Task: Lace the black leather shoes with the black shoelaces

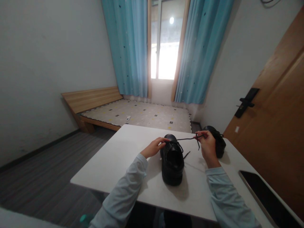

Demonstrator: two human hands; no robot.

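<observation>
A black lace-up shoe [172, 173] stands upright on the white table [123, 158], its heel towards me. My left hand [155, 147] grips its left side near the lacing, with the fingers drawn together; the fingertips are partly lost against the dark upper. From the lacing a black shoelace [186, 138] runs taut to the right. My right hand [208, 146] pinches that lace, and a short loose end hangs below the fingers. Another lace end sticks out at the shoe's right side. Just beyond my right hand is a second black shoe [220, 144], partly hidden by it.
A dark-screened phone or tablet [268, 198] lies along the table's right edge. Behind the table is a low bed [142, 114] with a small white remote [128, 118] on it. A wooden door [273, 104] stands to the right, near the table.
</observation>
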